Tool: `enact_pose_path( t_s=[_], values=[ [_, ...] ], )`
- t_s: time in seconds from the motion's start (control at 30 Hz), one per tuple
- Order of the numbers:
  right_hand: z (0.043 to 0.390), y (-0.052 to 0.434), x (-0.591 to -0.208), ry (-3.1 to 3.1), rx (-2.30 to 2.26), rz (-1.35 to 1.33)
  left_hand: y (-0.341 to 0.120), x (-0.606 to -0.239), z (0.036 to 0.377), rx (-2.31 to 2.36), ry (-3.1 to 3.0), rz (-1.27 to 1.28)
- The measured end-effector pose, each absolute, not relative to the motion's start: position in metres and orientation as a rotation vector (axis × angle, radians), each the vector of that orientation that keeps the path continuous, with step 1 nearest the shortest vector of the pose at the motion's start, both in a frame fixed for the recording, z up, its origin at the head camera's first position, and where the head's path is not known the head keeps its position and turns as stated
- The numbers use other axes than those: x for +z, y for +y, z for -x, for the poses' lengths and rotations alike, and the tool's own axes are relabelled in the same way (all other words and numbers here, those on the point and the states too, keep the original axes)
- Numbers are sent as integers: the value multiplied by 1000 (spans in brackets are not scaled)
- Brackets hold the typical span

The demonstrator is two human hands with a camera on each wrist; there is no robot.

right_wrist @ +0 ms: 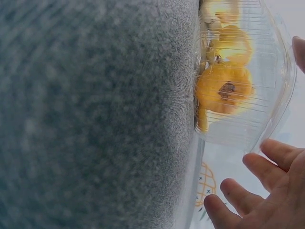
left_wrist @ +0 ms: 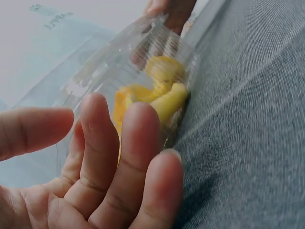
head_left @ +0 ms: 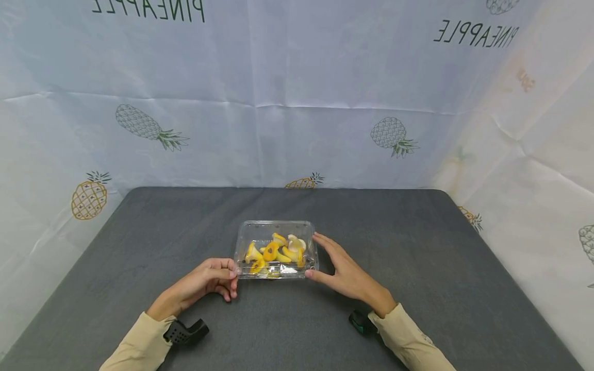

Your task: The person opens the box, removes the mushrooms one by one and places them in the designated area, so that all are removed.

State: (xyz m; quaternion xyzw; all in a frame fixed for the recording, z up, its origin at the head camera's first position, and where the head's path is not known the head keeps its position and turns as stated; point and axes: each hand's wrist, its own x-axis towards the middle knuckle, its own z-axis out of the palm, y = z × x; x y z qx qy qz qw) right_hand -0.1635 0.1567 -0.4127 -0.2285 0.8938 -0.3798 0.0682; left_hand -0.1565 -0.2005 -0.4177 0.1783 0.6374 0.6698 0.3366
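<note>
Nearest the viewer, the left hand rests on the dark grey felt-covered table with fingers loosely curled, holding nothing, its fingertips at the left end of the box; the right hand lies with fingers straight and spread, touching the right end. Between them, mid-table, sits the closed clear ribbed plastic clamshell box containing yellow-orange mushroom-shaped pieces; behind hangs a pale pineapple-printed cloth backdrop.
</note>
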Motion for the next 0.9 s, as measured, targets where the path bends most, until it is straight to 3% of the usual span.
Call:
enact_pose_path(
  t_s=[0.9],
  values=[
    [164, 158, -412, 2690, -1133, 682, -207, -408, 156, 1593, 2088, -484]
  ],
)
